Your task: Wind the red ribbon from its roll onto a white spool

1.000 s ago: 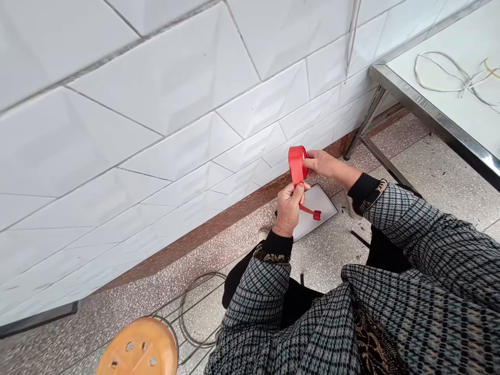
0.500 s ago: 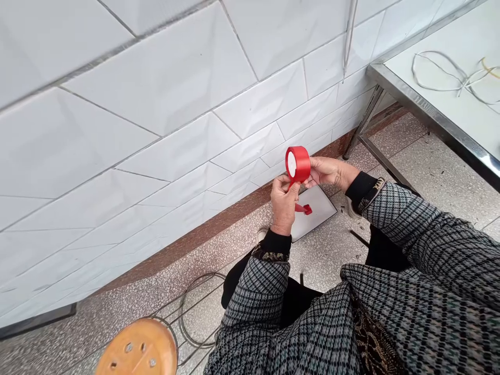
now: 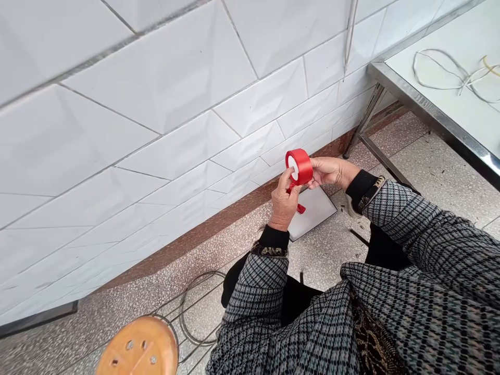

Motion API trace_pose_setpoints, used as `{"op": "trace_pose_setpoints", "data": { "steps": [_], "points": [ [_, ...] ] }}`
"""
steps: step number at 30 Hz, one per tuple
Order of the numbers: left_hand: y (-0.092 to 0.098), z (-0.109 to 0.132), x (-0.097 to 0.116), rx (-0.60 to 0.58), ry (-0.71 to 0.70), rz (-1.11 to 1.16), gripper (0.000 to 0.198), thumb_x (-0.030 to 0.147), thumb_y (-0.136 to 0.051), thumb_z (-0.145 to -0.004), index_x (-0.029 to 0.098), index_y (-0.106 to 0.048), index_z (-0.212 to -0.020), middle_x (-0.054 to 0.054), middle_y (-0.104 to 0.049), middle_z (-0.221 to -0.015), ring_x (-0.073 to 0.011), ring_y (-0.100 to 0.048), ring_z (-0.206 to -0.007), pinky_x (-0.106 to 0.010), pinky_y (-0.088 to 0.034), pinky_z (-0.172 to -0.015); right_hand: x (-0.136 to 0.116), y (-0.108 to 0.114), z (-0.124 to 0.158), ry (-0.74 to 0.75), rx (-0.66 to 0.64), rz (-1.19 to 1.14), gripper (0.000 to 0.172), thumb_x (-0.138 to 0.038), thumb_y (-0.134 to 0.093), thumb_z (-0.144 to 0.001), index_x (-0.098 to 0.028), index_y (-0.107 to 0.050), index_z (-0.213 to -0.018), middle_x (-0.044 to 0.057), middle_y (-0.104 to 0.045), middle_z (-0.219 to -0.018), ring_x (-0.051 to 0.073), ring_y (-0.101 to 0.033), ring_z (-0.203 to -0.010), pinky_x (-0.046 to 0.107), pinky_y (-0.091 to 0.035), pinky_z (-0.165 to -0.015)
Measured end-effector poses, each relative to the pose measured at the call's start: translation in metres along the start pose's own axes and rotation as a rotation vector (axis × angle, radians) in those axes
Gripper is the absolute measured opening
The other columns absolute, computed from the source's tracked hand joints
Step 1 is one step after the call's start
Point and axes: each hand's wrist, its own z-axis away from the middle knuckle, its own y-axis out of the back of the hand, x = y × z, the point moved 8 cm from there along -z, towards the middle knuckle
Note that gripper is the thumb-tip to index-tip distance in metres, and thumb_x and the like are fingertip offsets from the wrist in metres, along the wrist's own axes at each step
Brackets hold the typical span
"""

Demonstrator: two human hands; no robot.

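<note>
A red roll of ribbon (image 3: 299, 165) with a white core is held up in front of the tiled wall. My right hand (image 3: 331, 171) grips the roll from the right side, fingers closed round it. My left hand (image 3: 283, 202) is closed just below the roll, pinching the loose red ribbon end (image 3: 300, 209), which hangs down a short way. Both arms wear a dark checked sleeve with black cuffs.
A flat grey-white panel (image 3: 314, 210) lies on the speckled floor below the hands. A steel table (image 3: 433, 117) with loose wires (image 3: 449, 73) stands at the right. A round wooden stool seat (image 3: 137, 348) and a wire coil (image 3: 195, 307) are at lower left. White tiled wall (image 3: 156, 104) behind.
The roll has turned so its white core faces me, and the hanging ribbon end has become shorter. My left hand has moved up closer to the roll.
</note>
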Motion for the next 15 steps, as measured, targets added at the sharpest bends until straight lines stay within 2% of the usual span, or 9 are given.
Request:
{"op": "trace_pose_setpoints", "data": {
  "steps": [4, 8, 11, 15],
  "points": [
    [-0.007, -0.002, -0.011, -0.091, 0.109, 0.097, 0.043, 0.015, -0.089, -0.085, 0.026, -0.076, -0.124, 0.01, -0.061, -0.063, -0.0117, -0.052, -0.054, -0.027, -0.047, -0.061, 0.0, -0.005, 0.004, 0.015, -0.008, 0.014, 0.027, -0.039, -0.073, -0.114, -0.019, -0.079, -0.097, 0.004, -0.076, -0.07, 0.014, -0.061, -0.053, 0.021, -0.056, -0.054],
    [-0.014, -0.002, -0.02, -0.158, 0.21, 0.28, 0.052, 0.029, -0.095, -0.08, 0.025, -0.069, -0.125, 0.009, -0.065, -0.065, -0.0088, -0.046, -0.048, -0.024, -0.037, -0.05, -0.005, -0.009, 0.011, 0.054, -0.017, 0.152, 0.022, -0.038, -0.081, -0.108, -0.02, -0.076, -0.095, 0.004, -0.076, -0.075, 0.016, -0.067, -0.06, 0.023, -0.06, -0.058],
    [-0.018, -0.002, -0.023, -0.198, 0.264, 0.395, 0.059, 0.036, -0.096, -0.076, 0.026, -0.065, -0.125, 0.009, -0.067, -0.067, -0.0069, -0.042, -0.046, -0.023, -0.032, -0.047, -0.02, -0.004, 0.013, 0.212, 0.044, 0.29, 0.013, -0.023, -0.085, -0.1, -0.021, -0.072, -0.099, 0.004, -0.081, -0.089, 0.019, -0.075, -0.075, 0.026, -0.064, -0.067],
    [-0.021, 0.0, -0.025, -0.264, 0.332, 0.452, 0.062, 0.036, -0.097, -0.073, 0.028, -0.065, -0.125, 0.011, -0.063, -0.065, -0.0056, -0.037, -0.045, -0.022, -0.029, -0.046, -0.041, 0.005, 0.015, 0.471, 0.128, 0.477, 0.021, -0.007, -0.081, -0.09, -0.021, -0.069, -0.1, 0.0, -0.078, -0.097, 0.018, -0.073, -0.087, 0.024, -0.061, -0.076]
  ]
}}
